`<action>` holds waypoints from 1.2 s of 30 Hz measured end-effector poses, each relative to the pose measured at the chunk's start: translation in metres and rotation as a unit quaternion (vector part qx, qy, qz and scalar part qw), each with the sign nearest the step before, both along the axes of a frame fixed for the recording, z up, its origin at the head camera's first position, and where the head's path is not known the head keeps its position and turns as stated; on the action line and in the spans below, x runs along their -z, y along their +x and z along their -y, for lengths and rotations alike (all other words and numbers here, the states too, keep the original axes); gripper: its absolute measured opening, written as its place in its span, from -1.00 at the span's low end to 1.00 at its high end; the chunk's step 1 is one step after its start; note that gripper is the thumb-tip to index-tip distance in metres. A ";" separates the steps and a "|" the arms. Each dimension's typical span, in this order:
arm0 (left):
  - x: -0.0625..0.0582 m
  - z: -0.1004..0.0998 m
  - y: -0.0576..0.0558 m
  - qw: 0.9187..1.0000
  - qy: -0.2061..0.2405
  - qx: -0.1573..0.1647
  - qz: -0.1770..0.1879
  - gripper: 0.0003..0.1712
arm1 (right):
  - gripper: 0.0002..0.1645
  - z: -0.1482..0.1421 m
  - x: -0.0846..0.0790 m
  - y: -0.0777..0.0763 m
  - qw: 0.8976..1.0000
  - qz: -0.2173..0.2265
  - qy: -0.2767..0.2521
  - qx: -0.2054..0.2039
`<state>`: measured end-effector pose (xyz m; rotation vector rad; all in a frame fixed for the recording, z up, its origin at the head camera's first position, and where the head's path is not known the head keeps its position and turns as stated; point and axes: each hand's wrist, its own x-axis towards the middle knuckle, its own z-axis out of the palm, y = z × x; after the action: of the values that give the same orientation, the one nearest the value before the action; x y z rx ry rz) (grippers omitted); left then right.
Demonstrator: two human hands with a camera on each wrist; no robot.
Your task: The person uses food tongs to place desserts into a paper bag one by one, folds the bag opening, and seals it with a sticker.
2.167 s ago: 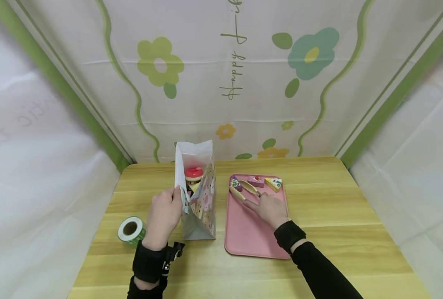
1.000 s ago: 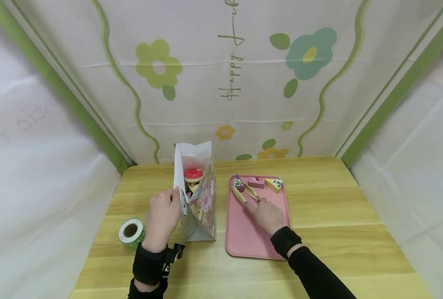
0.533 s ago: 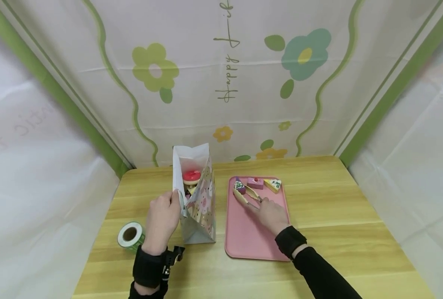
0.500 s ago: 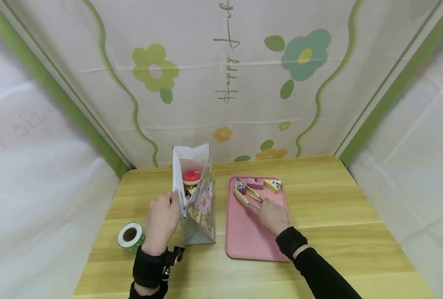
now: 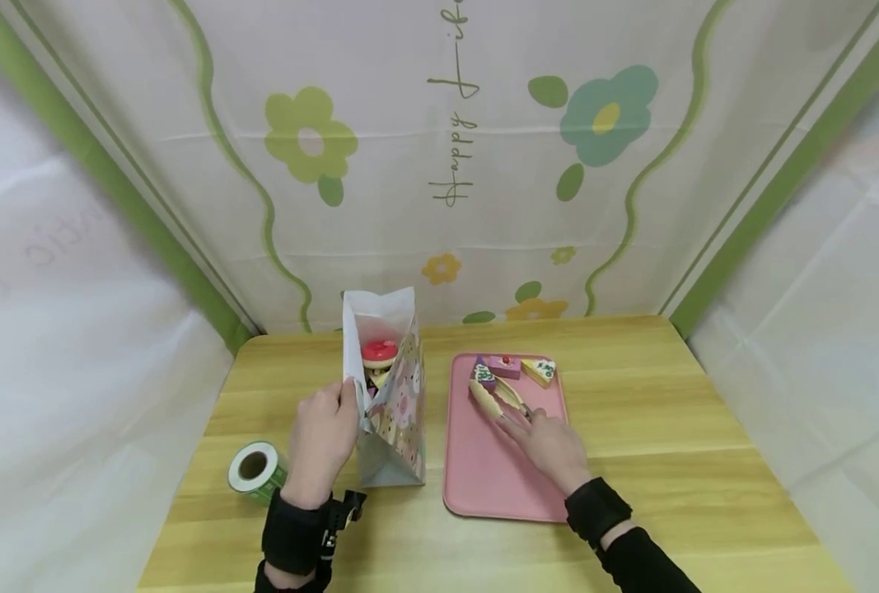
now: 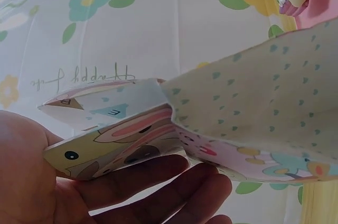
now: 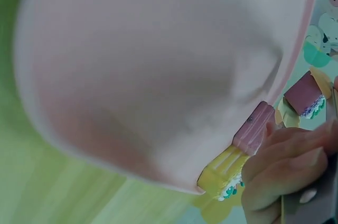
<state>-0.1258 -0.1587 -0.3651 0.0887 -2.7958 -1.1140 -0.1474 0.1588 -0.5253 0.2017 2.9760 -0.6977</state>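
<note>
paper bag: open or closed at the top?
Open: the paper bag stands upright, mouth spread, a red-topped toy visible inside.

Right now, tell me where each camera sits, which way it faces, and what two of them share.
Head: worn on the head, facing forward and down at the table; both forearms show, the left hand holding the paper bag, the right hand holding tongs.
Left wrist: beside the left palm, facing the bag's patterned side.
Right wrist: low over the pink tray, fingers showing at the right edge.
Shared: head and right wrist both show the yellow cake wedge.
</note>
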 end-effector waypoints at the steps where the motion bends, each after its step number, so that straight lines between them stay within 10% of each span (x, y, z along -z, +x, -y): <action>1: 0.000 0.000 0.000 1.000 -0.003 0.000 -0.001 -0.45 | 0.01 0.000 -0.001 0.001 1.000 -0.002 0.000 0.001; 36: 0.005 -0.008 0.002 0.998 0.016 -0.015 -0.055 -0.47 | -0.01 0.009 -0.042 0.026 0.999 -0.039 -0.030 0.022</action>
<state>-0.1241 -0.1506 -0.3697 0.0683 -2.6714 -1.1216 -0.1210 0.1502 -0.4832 0.2433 3.0272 -0.8169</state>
